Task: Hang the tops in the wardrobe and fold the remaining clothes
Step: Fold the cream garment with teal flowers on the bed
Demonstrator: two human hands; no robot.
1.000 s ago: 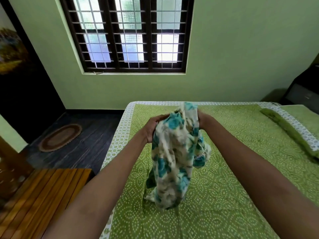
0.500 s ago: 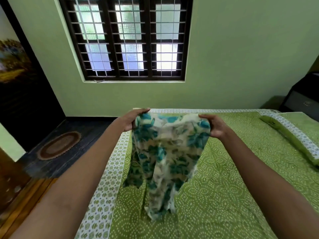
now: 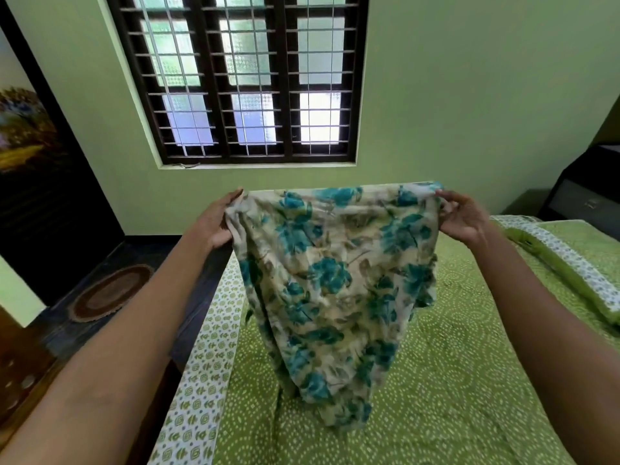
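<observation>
A cream garment with teal flowers (image 3: 335,280) hangs spread out in front of me above the bed. My left hand (image 3: 218,221) grips its top left corner. My right hand (image 3: 461,218) pinches its top right corner. The top edge is stretched level between the two hands. The lower end of the cloth narrows and touches the green bedspread (image 3: 453,380).
A green pillow (image 3: 570,266) lies along the bed's right side. An oval mat (image 3: 110,293) sits on the dark floor at the left, near a dark door (image 3: 50,213). A barred window (image 3: 248,78) is in the wall ahead. Dark furniture (image 3: 587,186) stands at far right.
My hands moved apart and rose, so the bunched garment is now spread wide between them. The view tilted upward a little.
</observation>
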